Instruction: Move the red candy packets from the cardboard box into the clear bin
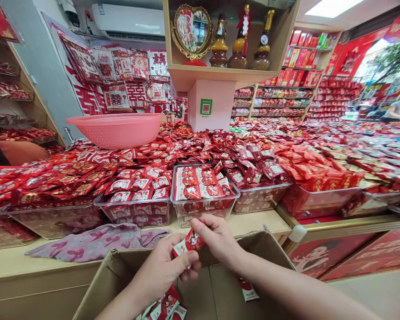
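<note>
Both hands meet over an open cardboard box point(206, 284), gripping small red and white candy packets point(191, 243). My left hand point(166, 266) is closed around the lower end, thumb across the front. At the upper right end, my right hand point(216, 240) pinches with thumb and fingers. How many packets are held I cannot tell. Inside the box, several like packets point(166, 304) lie below my left hand, and a single packet point(249, 290) lies under my right forearm. Just beyond my hands stands a clear plastic bin point(205, 206) with rows of matching packets.
Clear bins heaped with red packets line the counter, among them a neighbouring bin point(136, 211). A pink cloth point(96, 242) lies at the counter's front left. Behind are a pink plastic basin point(116, 131) and a shelf unit point(226, 73). A person point(398, 109) is at far right.
</note>
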Demonstrator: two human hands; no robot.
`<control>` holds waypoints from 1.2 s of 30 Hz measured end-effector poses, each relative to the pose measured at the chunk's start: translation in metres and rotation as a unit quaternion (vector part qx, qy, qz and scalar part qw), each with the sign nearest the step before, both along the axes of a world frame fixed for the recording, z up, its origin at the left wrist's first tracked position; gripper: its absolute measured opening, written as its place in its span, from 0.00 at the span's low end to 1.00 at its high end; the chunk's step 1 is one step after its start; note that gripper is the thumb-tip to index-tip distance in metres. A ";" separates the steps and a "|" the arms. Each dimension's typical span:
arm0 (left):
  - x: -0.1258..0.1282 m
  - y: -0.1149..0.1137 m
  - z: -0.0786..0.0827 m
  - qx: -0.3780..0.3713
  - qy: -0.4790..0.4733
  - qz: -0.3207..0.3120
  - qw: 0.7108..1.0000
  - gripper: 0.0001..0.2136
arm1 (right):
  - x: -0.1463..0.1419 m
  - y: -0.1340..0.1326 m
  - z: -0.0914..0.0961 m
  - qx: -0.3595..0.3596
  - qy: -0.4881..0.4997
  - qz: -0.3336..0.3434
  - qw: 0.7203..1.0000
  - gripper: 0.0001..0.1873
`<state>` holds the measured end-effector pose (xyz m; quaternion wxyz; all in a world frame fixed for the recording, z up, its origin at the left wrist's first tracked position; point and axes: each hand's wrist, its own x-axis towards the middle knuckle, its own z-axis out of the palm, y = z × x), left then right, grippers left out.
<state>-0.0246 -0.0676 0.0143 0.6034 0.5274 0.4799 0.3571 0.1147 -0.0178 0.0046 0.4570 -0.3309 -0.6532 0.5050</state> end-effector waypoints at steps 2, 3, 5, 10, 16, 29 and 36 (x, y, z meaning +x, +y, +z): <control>-0.002 0.003 -0.001 0.004 -0.004 0.038 0.999 0.14 | -0.001 0.002 -0.001 -0.025 0.026 -0.001 0.999 0.20; -0.002 0.004 -0.001 0.006 -0.003 0.046 0.999 0.14 | -0.001 0.003 -0.001 -0.032 0.035 0.002 0.999 0.20; -0.004 0.005 -0.002 0.012 -0.004 0.049 0.999 0.14 | -0.001 0.002 0.000 -0.058 0.054 0.006 0.997 0.20; -0.006 0.006 -0.003 0.019 -0.010 0.035 0.999 0.13 | -0.002 0.001 -0.002 -0.154 0.092 0.037 0.983 0.21; -0.013 0.007 0.000 0.013 0.012 0.041 0.999 0.16 | 0.002 0.006 -0.006 -0.069 0.018 0.062 0.996 0.17; -0.066 0.046 -0.017 0.138 0.199 0.191 0.951 0.12 | 0.040 0.154 0.104 0.221 -0.393 -0.238 0.860 0.10; -0.061 0.040 -0.016 0.191 0.317 0.121 0.921 0.11 | 0.016 0.198 0.100 0.213 -0.513 -0.204 0.806 0.09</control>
